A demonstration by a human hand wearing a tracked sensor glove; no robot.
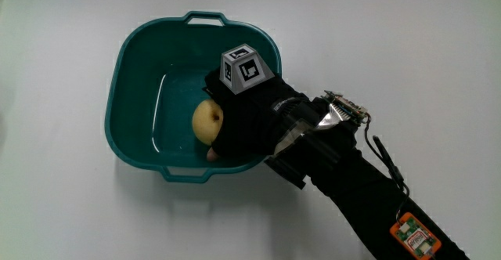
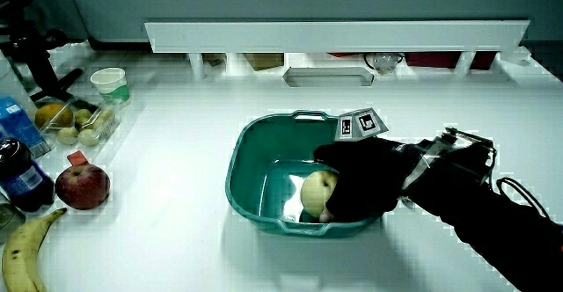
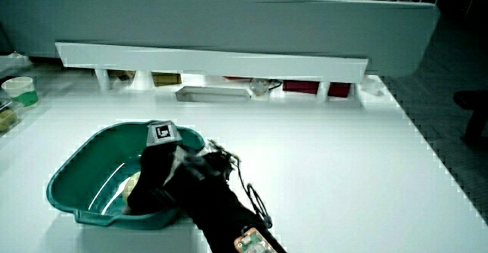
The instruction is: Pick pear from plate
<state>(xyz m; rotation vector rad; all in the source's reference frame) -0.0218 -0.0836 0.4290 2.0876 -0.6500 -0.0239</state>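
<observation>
White worktop point(image 1: 47, 205) carries a teal plastic basin point(image 1: 133, 64) where the gloved hand's point(image 1: 244, 123) grip closes around the round yellow pear point(image 1: 207, 122).

Bright, even overhead light; glare streak inside the basin point(image 1: 160, 103); faint shadows.

Hand point(image 1: 239, 123) covering part of the pear point(image 1: 207, 122) inside the teal basin point(image 1: 133, 64) — fingertips hidden, grip unclear. Forearm point(image 1: 376, 205) running off at the edge. Banana point(image 2: 22, 252) cut off — in a side view only.
</observation>
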